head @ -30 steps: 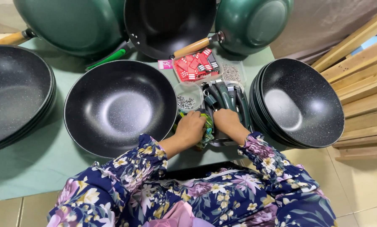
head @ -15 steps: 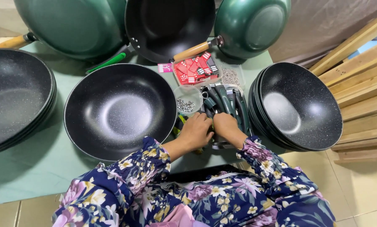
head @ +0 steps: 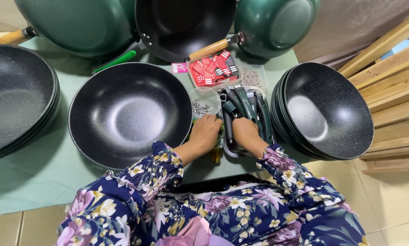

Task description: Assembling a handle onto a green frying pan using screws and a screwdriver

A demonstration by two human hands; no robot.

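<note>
Now, left hand (head: 205, 133): yours, curled; grip not clear.
Right hand (head: 244, 132): on smooth dark green handles (head: 247, 105), centre tray; grip not clear.
Wok (head: 130, 114): round, speckled black, left-centre.

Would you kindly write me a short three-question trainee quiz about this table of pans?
1. True or false: the right hand rests on the tray of dark handles.
2. Which lies directly left of the left hand? A) single black pan B) red packets C) wooden planks
3. Fill in: the small clear tub beside the tray holds metal ____.

Key: 1 true; 2 A; 3 screws.
</note>
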